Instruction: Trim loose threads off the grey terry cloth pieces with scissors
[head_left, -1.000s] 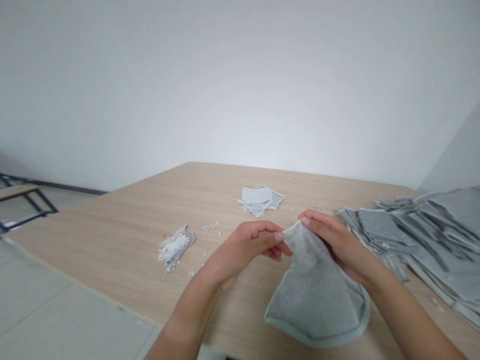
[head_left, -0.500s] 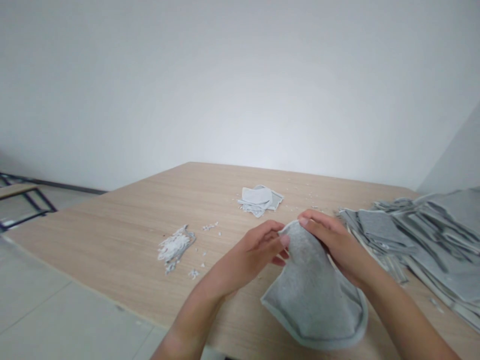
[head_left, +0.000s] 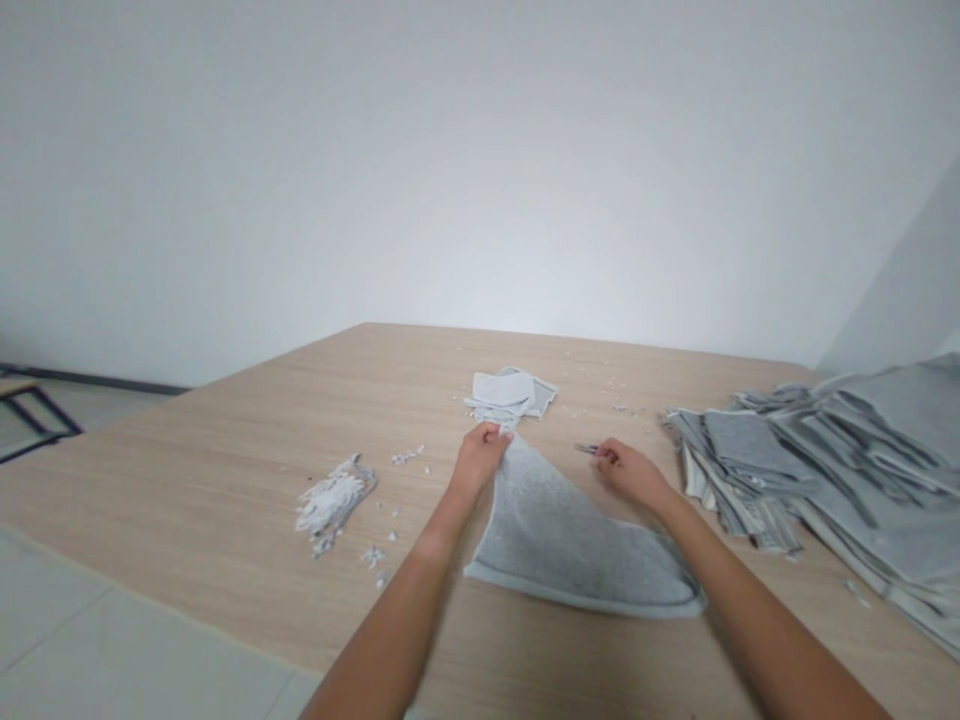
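Both hands reach forward over the light wooden table [head_left: 225,480]: the left hand [head_left: 480,455] pinches the pointed tip of a grey, curved-edged fabric piece [head_left: 570,540], pinning it flat; the right hand [head_left: 626,470] closes on what may be a small dark tool [head_left: 586,449]. Half a second ago both hands held that tip raised together; now they are apart and the fabric lies on the table, between white scraps [head_left: 330,497] and a stack of grey fabric pieces [head_left: 825,460].

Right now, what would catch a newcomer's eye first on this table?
The grey cloth lying flat at the near edge of the table, its tip pinched by the left hand. The right hand rests beside it on a small dark tool. A big stack of grey pieces fills the right side.
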